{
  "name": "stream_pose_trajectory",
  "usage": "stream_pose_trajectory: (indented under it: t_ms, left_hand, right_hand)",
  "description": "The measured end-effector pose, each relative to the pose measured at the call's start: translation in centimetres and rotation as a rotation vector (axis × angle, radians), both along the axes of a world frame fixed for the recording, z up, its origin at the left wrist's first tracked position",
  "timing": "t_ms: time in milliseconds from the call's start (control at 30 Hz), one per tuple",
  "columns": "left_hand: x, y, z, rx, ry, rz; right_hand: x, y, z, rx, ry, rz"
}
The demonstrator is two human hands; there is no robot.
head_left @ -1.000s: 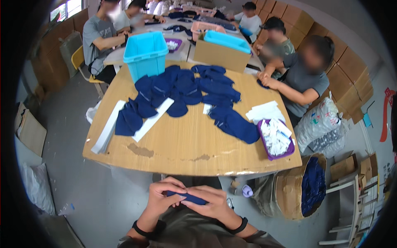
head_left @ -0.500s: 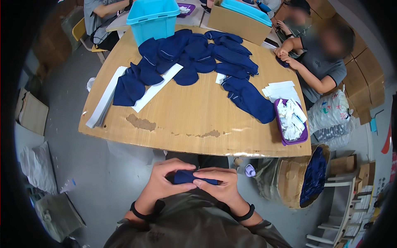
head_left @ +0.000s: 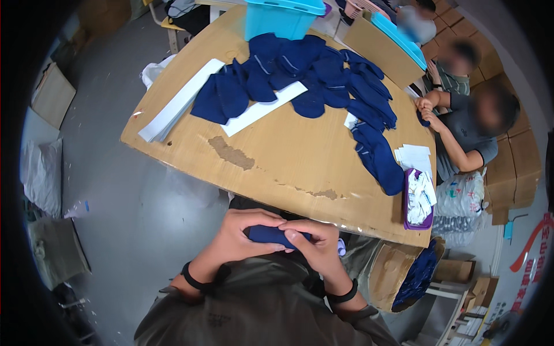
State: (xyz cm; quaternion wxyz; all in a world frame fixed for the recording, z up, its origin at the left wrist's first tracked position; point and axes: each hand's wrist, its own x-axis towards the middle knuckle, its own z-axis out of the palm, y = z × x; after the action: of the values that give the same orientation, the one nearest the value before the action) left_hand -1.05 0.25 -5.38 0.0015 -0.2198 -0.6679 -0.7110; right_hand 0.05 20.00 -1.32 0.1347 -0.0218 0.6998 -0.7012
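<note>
A small folded navy blue sock (head_left: 268, 235) is held in front of my body, off the near edge of the table. My left hand (head_left: 239, 237) wraps round its left end, with thumb below and fingers above. My right hand (head_left: 317, 245) closes on the other end, its thumb pressed across the front. The fingertips of both hands meet at the top of the bundle. More navy socks (head_left: 309, 63) lie flat in overlapping heaps across the table. One group of socks (head_left: 384, 167) stretches toward the right side.
On the wooden table (head_left: 277, 155) are white paper strips (head_left: 179, 104), a turquoise bin (head_left: 283, 20), a cardboard box (head_left: 384, 52) and a purple tub (head_left: 418, 226) of white labels. A co-worker (head_left: 470, 127) handles something dark at the right edge. A carton (head_left: 384, 271) of navy items stands below.
My view has swung, so the table appears tilted and shifted right. Both hands still hold the sock; my right thumb and fingers have shifted on it, and my fingertips now meet.
</note>
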Motion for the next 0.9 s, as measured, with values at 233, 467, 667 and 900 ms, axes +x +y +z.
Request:
stream_pose_trajectory:
  t_ms: [233, 467, 667, 900]
  left_hand:
    - [0.4, -4.9, 0.0, 0.18, -0.173, -0.048]
    - [1.5, -5.2, -1.7, 0.398, -0.262, 0.068]
    - [1.6, -5.5, -2.2, 0.387, -0.241, 0.064]
    - [1.4, -6.7, -2.8, 0.379, -0.294, 0.107]
  right_hand:
    - [-10.3, -0.3, -0.7, 0.096, 0.309, 0.02]
    - [-19.9, -2.9, -3.4, 0.324, 0.193, -0.381]
    - [-24.4, -3.6, -5.7, 0.67, 0.382, -0.436]
    - [-25.1, -6.1, -2.7, 1.072, 0.323, -0.402]
